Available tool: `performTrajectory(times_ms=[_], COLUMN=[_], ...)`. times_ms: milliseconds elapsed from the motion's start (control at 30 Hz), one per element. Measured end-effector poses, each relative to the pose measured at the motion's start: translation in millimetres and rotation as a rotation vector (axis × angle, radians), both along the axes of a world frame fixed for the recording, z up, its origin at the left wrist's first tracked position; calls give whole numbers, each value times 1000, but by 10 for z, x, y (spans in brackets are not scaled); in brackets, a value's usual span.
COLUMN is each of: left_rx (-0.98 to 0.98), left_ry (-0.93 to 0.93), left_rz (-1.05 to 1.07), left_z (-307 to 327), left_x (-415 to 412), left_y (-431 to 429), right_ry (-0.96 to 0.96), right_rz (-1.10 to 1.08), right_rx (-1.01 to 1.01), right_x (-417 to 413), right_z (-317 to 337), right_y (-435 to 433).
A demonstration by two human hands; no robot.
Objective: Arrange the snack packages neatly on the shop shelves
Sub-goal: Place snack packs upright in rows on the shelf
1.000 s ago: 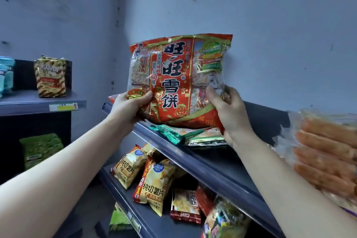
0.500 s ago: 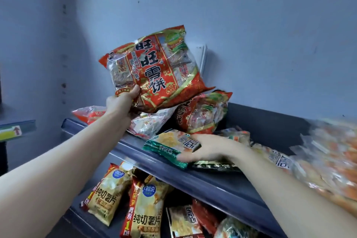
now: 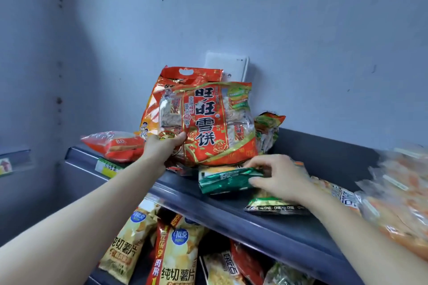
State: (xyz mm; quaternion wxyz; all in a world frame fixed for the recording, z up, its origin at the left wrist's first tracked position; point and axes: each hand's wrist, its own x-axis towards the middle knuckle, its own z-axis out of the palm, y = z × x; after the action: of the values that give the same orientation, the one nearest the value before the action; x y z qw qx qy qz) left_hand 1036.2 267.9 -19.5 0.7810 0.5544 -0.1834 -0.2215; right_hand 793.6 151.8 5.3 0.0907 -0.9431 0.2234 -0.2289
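- Since half a second back, big red rice-cracker bag [image 3: 208, 122] has come down from tilted mid-air to stand nearly upright on top shelf [image 3: 231, 213]; right hand has shifted from flat on the green packet to pinching its end.
- Left hand [image 3: 164, 148]: fingers curled shut on lower left corner of the red bag, thumb across its face. Bag's bottom edge appears to rest on the shelf, back towards the wall, another red bag [image 3: 192, 74] standing just behind it.
- Right hand [image 3: 280, 176]: fingers and thumb closed on the right end of green packet [image 3: 227, 179], which lies flat just below and in front of the red bag, near the shelf lip.
- Under the right palm, a dark-edged packet [image 3: 275, 206] lying flat. Beyond the left knuckles, a small red pack [image 3: 115, 146] at the shelf's far left corner. Past the right wrist, blurred clear-wrapped orange goods [image 3: 398, 192].
- Chip bags [image 3: 176, 259] below both forearms on the lower shelf.
- Risk, my reading: red bag is tall and soft, held only at one corner; let go early and it likely slumps forward onto the green packet.
- Second risk: dragging the green packet towards the lip could tip it off onto the lower row.
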Motion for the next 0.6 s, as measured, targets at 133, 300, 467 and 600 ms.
performTrajectory(times_ms=[133,300,467,600], left_rx=[81,253,477,623], left_ry=[-4,-214,-451,-581], left_rz=[-47,14,-36,68], left_z=[-24,-53,-42,-23], left_x=[27,43,-16,-107], left_y=[-60,-148,-184,-176], right_ry=[-203,-527,-843,-927], right_rz=[23,-20,130,128], right_rx=[2,103,196,172], right_x=[-233,-478,-537,-330], right_z=[220,590,839,732], right_y=[-16,-87,65,81])
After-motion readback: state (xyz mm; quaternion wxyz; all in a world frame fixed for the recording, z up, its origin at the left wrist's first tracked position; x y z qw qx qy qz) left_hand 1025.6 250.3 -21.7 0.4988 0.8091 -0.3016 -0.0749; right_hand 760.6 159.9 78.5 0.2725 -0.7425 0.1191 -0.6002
